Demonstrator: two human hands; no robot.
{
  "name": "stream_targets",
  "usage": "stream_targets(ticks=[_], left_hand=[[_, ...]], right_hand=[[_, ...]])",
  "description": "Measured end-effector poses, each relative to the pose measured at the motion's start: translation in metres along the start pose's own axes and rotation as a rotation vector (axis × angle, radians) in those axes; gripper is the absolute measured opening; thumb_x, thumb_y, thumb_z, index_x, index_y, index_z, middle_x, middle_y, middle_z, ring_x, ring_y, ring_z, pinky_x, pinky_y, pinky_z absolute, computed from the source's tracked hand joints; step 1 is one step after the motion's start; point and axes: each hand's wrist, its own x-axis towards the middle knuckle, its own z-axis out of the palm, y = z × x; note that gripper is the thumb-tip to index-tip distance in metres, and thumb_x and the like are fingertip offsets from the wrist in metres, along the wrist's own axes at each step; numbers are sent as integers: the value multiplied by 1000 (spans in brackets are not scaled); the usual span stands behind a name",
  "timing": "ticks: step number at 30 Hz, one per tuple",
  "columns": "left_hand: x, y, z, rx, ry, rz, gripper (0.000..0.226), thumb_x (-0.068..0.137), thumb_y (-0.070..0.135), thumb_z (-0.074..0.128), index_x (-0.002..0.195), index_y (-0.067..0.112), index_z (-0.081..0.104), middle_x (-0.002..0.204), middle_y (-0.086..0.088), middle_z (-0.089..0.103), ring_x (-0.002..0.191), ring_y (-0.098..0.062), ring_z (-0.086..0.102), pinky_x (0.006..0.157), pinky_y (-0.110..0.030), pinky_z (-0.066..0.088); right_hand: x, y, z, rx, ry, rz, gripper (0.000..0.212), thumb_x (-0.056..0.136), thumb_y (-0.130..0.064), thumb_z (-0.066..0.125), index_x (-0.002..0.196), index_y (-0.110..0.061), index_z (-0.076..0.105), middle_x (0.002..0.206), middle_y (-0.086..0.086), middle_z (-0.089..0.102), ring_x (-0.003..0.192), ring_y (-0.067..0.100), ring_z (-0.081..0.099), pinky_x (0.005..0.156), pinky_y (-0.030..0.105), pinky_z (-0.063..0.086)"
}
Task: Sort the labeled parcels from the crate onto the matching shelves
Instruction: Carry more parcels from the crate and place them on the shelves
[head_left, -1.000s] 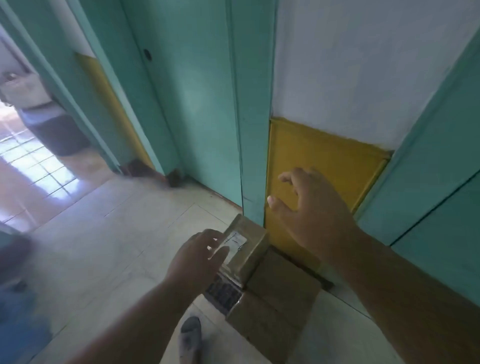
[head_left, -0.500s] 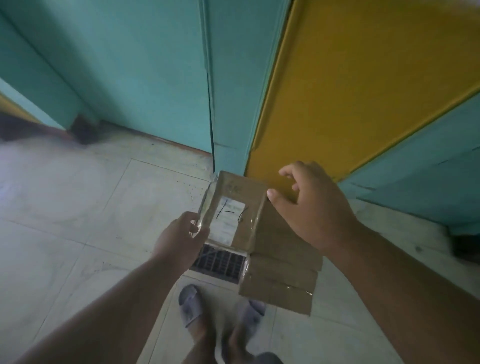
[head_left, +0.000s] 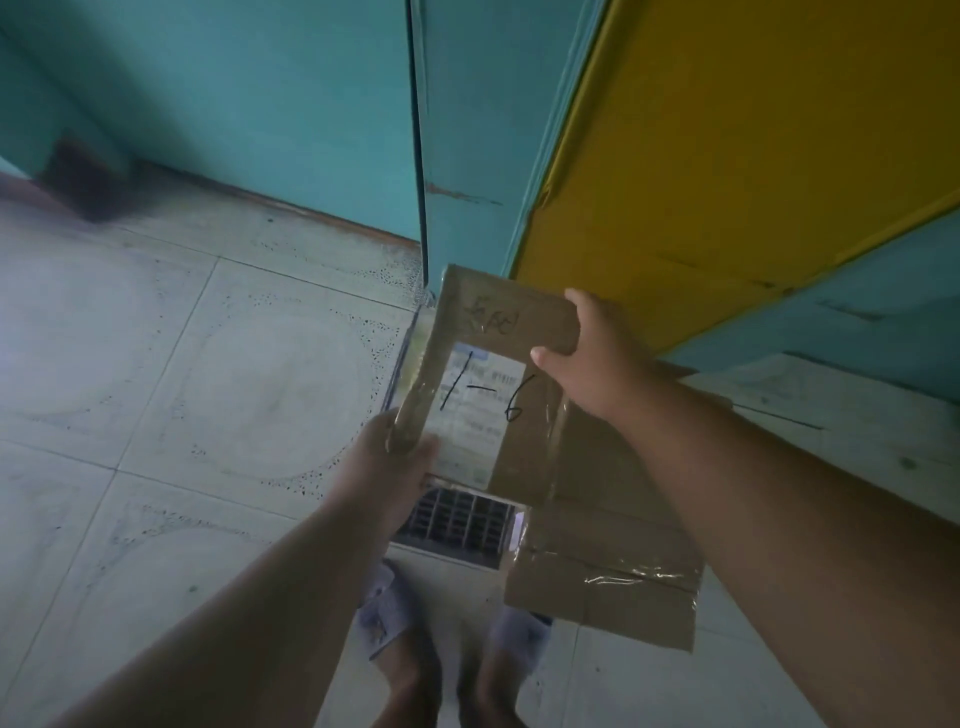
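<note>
Parcel storeroom: painted lockers, tiled floor

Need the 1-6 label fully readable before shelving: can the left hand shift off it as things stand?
Probably yes: the left hand grips the parcel by its near-left corner, and the right hand holds the far-right edge.

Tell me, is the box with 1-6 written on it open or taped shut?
Taped shut. Shiny clear tape wraps the parcel, its flaps lie flat, and the left hand and right hand hold it.
</note>
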Motion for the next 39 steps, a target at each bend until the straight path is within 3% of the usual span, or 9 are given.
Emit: stream_targets(ticks=[5,8,11,16,24,27,31,34,39], left_hand=[[-40,10,-15,-68,27,0,12,94,23,64,101,32,60,99,-6,73,91,-27,73,82,-53,60],[-93,41,-31,-122,38,38,14,94,21,65,105,26,58,105,-8,71,94,-26,71,84,-50,61],[-159,85,-54,-179,42,119,26,91,18,69,114,20,56,109,-7,70,94,-24,72,82,-46,62],[-270,175,-97,-281,57,334,34,85,12,75,110,19,53,113,-6,68,95,-25,71,79,-42,62],[-401,317,-155,-451,27,917,50,77,21,83,118,24,55,115,-3,69,99,-24,73,86,-48,60],[-432,353,-174,-460,-28,1041,72,70,25,85,134,28,52,119,0,69,103,-23,72,87,-49,59],[-456,372,-190,-393,-114,1131,48,70,33,79,116,39,66,111,9,75,102,-21,73,93,-50,56],[-470,378,-200,-423,-179,1143,55,63,41,82,114,34,64,111,6,75,103,-24,72,94,-52,55],[-494,400,-211,-477,-283,1185,45,81,13,80,118,25,57,111,0,75,100,-25,73,94,-50,55]], right_hand=[[-42,-15,-31,4,63,-38,78,89,-31,73,153,-20,29,148,5,41,126,26,51,97,38,48],[-84,-43,-73,17,104,-72,83,90,-34,72,155,-16,23,153,5,35,132,26,46,103,41,46],[-137,-88,-138,38,200,-145,78,87,-34,76,149,-15,33,148,5,39,125,25,51,96,37,48],[-238,-179,-268,79,408,-380,65,82,-32,80,135,-20,45,130,0,43,105,15,53,82,27,45],[-394,-303,-426,138,935,-678,74,81,-34,80,142,-24,41,130,-7,37,108,6,51,92,19,47],[-429,-330,-452,233,1019,-666,63,82,-37,78,135,-33,44,124,-4,41,92,2,55,69,3,45],[-456,-352,-464,277,1063,-694,57,83,-35,76,130,-36,44,122,0,51,94,-1,54,66,8,42],[-474,-364,-466,281,1121,-721,60,84,-34,76,134,-36,43,127,0,47,106,11,55,79,16,49],[-492,-370,-482,426,1113,-735,72,77,-45,78,139,-31,45,136,-6,54,117,10,58,96,33,54]])
